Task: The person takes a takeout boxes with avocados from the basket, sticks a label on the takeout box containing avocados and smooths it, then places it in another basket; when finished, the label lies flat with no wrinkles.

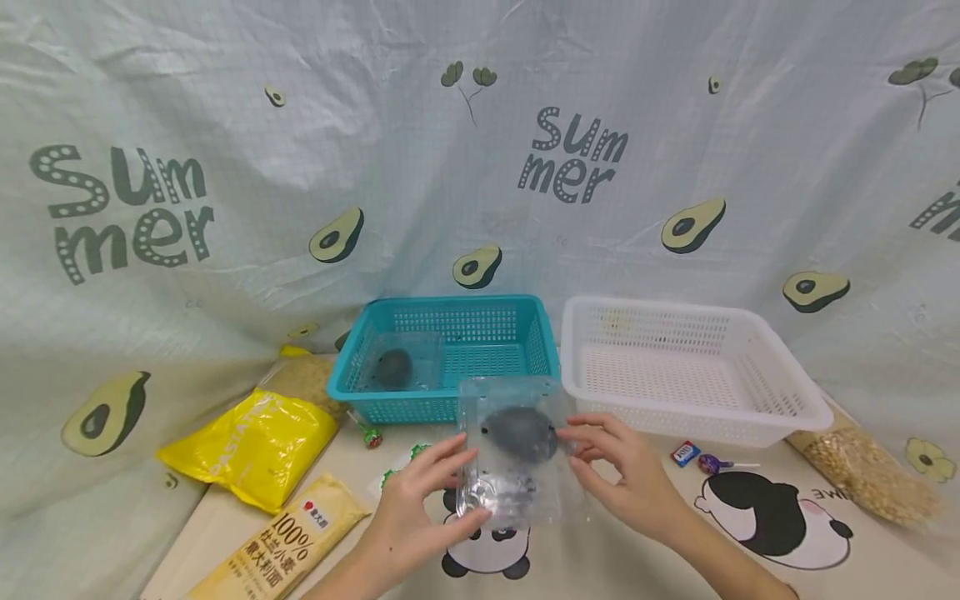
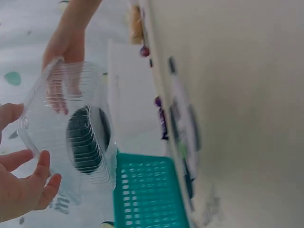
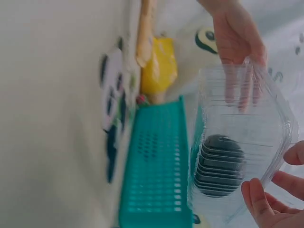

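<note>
Held up between both hands, a clear plastic clamshell box (image 1: pixel 480 408) has one dark oval object (image 1: pixel 522 433) inside. My left hand (image 1: pixel 420 500) grips the box's left side, thumb near its lower corner. On the opposite side, my right hand (image 1: pixel 626 475) pinches the edge between thumb and fingers. Ridged clear walls of the box (image 3: pixel 256 123) show in the right wrist view, above the table. Just behind it stands a teal basket (image 1: pixel 405 410), overlapped by the box in the head view. A similar clear box (image 1: pixel 423 346) with a dark oval object lies in that basket's left part.
A white basket (image 1: pixel 697 423) stands right of the teal one. Left are a yellow pasta bag (image 1: pixel 255 442) and a spaghetti pack (image 1: pixel 281 546). A lollipop (image 1: pixel 708 463), a small red-and-blue packet (image 1: pixel 684 453) and a bag of kernels (image 1: pixel 873 475) lie right. A printed curtain (image 1: pixel 420 167) hangs behind.
</note>
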The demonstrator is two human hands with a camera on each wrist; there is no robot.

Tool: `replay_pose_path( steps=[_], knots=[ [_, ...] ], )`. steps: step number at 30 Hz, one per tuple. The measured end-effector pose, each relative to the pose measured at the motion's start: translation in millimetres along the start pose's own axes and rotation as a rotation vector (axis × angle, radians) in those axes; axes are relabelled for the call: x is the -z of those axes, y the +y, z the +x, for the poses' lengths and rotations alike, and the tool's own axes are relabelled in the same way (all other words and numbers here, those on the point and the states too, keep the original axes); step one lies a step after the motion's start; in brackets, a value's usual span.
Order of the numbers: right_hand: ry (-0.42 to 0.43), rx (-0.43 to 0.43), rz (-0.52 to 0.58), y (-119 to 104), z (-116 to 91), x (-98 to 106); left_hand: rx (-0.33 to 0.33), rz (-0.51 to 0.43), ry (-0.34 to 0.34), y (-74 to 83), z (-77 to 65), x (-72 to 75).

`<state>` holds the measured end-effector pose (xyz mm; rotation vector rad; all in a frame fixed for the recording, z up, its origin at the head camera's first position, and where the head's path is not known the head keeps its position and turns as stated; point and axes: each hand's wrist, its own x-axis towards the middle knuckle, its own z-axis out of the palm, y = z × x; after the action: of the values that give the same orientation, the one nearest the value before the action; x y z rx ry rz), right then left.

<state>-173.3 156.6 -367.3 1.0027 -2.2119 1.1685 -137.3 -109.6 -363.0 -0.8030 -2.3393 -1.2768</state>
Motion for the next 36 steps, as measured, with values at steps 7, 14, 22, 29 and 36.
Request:
replay_pose_path(
  steps=[7, 14, 22, 29, 36],
  knots=[
    [-0.032, 0.033, 0.017, 10, -29, -16, 0.059, -0.026, -0.176, -14.4, -24.1, -7.6],
    [-0.019, 0.014, 0.066, 12, -19, -28, 0.06, -0.054, -0.147, -39.5, -22.6, -17.1],
    [-0.035, -0.063, 0.078, 28, -25, -41, 0.094, -0.179, -0.092, -51.7, -24.6, -23.2],
    [-0.074, -0.087, 0.099, 30, -31, -40, 0.165, -0.007, -0.079, -69.0, -26.3, -21.3],
    [-0.03, -0.141, 0.037, 59, -42, -47, 0.424, 0.258, -0.092, -87.4, -11.0, 5.5]
  ],
)
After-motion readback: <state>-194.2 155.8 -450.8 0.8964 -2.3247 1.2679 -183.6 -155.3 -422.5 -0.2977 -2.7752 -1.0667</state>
